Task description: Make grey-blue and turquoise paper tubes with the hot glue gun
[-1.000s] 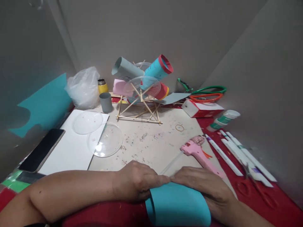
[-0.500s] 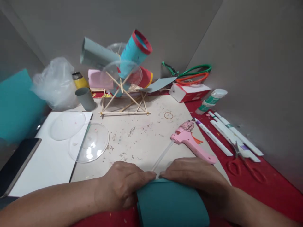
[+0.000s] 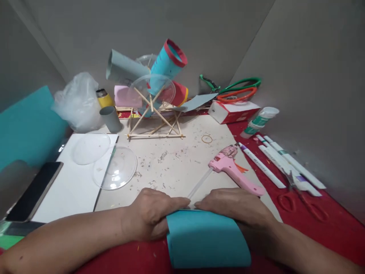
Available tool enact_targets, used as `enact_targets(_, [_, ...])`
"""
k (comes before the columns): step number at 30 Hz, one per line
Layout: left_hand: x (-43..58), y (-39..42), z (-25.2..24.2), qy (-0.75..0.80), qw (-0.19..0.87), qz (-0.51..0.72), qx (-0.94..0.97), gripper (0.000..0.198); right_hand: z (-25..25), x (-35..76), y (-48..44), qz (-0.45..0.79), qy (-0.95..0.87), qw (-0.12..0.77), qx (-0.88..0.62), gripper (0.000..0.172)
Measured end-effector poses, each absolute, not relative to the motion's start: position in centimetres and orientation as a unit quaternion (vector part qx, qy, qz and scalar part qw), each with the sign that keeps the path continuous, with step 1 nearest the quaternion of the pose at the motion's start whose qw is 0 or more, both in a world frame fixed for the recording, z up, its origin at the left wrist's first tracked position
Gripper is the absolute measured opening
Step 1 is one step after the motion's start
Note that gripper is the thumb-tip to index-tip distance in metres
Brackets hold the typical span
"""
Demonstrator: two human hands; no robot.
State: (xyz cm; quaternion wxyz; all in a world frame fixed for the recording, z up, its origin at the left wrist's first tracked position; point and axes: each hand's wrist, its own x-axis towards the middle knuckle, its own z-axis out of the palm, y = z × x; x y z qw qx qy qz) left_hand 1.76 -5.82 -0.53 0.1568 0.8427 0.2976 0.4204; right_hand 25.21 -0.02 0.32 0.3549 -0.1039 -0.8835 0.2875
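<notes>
Grey walls (image 3: 182,26) enclose the surface (image 3: 342,230), covered in red, with a pale, scrap-strewn board (image 3: 196,158) over its middle. Both forearms slant in from the lower corners, wrists angled inward. The left hand (image 3: 151,213) and right hand (image 3: 242,207) grasp a curled blue sheet (image 3: 209,239) at the board's near edge, fingertips almost meeting along its far edge. Farther back sits a cloudy plastic bag (image 3: 80,102), its contents unclear; a red-and-white box (image 3: 243,114) bearing coloured loops (image 3: 241,93); tilted, green-labelled tubs (image 3: 260,121); and a yellow bottle (image 3: 105,99).
</notes>
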Motion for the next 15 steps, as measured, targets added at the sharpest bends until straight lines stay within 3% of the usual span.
enact_targets(7, [2.1,-6.1,-1.4,0.397,0.233,0.442,0.77,0.028,0.9,24.3,0.1,0.266,-0.877,0.39,-0.093,0.02])
enact_targets(11, [2.1,-5.6,-2.0,0.425,0.331,0.346,0.768,0.044,1.2,23.9,0.2,0.288,-0.877,0.368,-0.11,0.022])
enact_targets(15, [2.1,-5.5,-1.7,0.41,0.364,0.319,0.773,0.046,1.2,23.8,-0.3,0.331,-0.875,0.325,-0.142,0.019])
